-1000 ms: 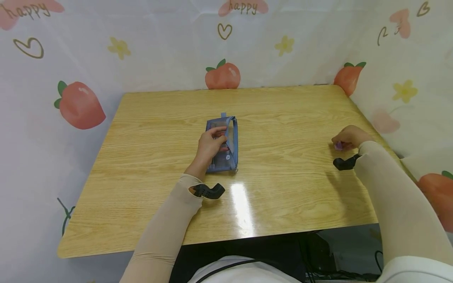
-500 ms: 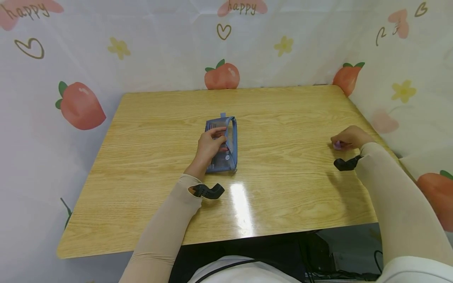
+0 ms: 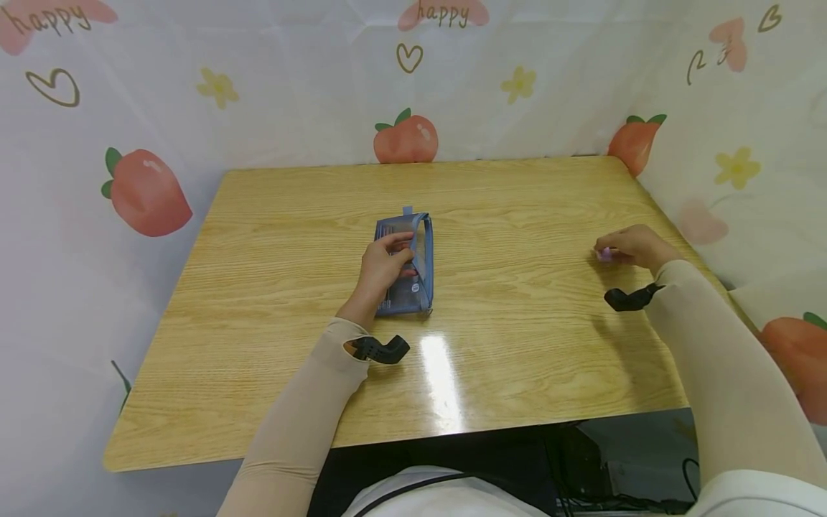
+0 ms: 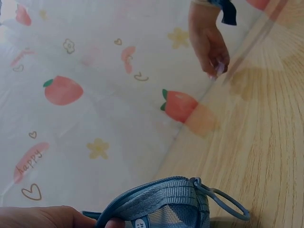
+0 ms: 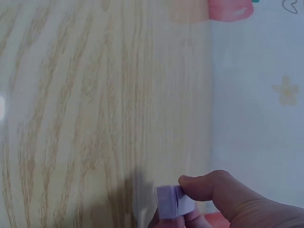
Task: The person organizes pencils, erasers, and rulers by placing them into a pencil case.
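A blue mesh zip pouch lies in the middle of the table, its zip side gaping to the right. My left hand lies over it and pinches the edge of its opening. In the left wrist view, thumb and finger grip the pouch beside the blue zip pull. Far to the right, my right hand pinches a small lilac block close over the table. The right wrist view shows the thumb against one side of the lilac block, with fingertips beneath it.
The wooden table spreads between both hands and ends at a near edge before the person's body. Printed fabric hangs along the back and the right side. A black camera mount sits on each wrist.
My right hand has moved slightly left and away from the body with the lilac block in its fingers. The left hand and pouch have stayed in place.
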